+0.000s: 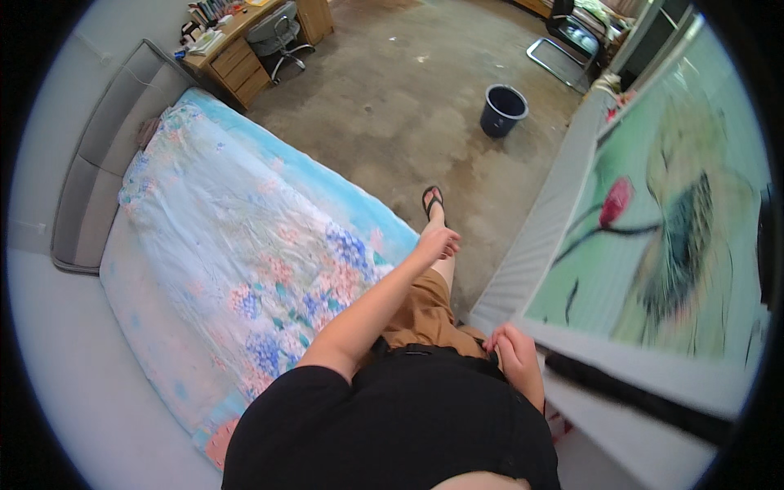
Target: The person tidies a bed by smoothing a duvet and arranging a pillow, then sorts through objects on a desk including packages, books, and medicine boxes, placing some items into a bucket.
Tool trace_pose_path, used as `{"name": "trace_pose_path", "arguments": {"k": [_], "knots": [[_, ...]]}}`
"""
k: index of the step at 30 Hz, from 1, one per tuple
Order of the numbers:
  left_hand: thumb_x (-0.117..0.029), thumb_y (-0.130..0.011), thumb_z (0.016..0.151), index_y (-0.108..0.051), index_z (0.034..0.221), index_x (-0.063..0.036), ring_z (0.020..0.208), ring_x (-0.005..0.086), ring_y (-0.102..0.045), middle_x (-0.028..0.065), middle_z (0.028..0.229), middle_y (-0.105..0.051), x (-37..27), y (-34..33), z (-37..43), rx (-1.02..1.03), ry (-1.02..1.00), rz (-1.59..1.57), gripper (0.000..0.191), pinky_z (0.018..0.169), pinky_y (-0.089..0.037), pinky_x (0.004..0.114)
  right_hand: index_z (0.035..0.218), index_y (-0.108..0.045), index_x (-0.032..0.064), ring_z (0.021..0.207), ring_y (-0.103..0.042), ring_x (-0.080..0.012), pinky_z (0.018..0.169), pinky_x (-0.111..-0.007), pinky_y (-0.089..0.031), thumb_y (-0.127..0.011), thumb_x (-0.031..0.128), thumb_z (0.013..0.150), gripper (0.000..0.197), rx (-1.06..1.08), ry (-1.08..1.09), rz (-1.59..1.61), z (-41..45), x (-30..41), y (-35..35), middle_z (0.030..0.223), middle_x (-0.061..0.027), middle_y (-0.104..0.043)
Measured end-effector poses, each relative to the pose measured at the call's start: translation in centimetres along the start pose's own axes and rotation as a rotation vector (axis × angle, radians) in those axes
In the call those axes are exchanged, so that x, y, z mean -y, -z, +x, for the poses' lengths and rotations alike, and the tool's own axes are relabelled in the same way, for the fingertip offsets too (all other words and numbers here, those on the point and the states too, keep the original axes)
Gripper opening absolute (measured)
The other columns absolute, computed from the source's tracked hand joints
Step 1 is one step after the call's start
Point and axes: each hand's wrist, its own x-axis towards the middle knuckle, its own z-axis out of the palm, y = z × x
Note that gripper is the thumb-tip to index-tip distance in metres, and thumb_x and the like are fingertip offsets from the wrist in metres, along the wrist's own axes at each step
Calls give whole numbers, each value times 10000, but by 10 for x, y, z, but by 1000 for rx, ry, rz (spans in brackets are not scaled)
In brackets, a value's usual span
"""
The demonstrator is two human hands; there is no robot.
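My left hand (pixel 440 244) reaches forward over the leg, its fingers curled and no object visible in them. Beneath it are brown shorts (pixel 422 306) and a foot in a black flip-flop (pixel 433 199) on the floor. My right hand (pixel 513 349) is bent in beside my waist, close to the hem of my black shirt (pixel 429 410). Its fingers are curled, and what lies inside them is hidden. Left of my body is a bed with a floral quilt (pixel 245 226). To the right stands a furniture panel (pixel 612 263) painted with a pink bud and a bird-like figure.
A dark blue bucket (pixel 502 113) stands on the stained concrete floor (pixel 380 116). Beyond the bed are a wooden desk (pixel 236 67) and a grey swivel chair (pixel 275 37). A black chair (pixel 572 37) with a metal frame is at the far right. A dark bar (pixel 637 398) slants across the lower right.
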Motion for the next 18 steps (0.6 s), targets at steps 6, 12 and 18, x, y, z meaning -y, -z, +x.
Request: {"name": "trace_pose_path", "arguments": {"k": [6, 12, 18], "knots": [[-206, -397, 881, -574, 929, -31, 525, 154, -538, 87, 684, -601, -58, 21, 184, 239, -67, 62, 254, 447, -423, 282, 743, -512, -32, 666, -537, -154, 657, -279, -432, -394, 84, 875, 212, -288, -240, 198, 125, -10, 19, 684, -87, -581], [-243, -454, 901, -584, 944, -60, 695, 110, -556, 49, 796, -612, -249, 72, 257, 268, -77, 187, 228, 592, -443, 240, 739, -483, -7, 657, -544, -150, 661, -272, -447, -392, 111, 916, 232, -507, -161, -68, 355, 16, 77, 654, -71, -533], [-238, -449, 885, -575, 943, -44, 729, 118, -534, 36, 798, -581, -384, 247, 290, -98, -147, 95, 239, 686, -452, 255, 738, -481, 2, 641, -536, -141, 644, -278, -447, -397, 124, 924, 238, -270, -52, -100, 569, 104, 83, 665, -60, -521]]}}
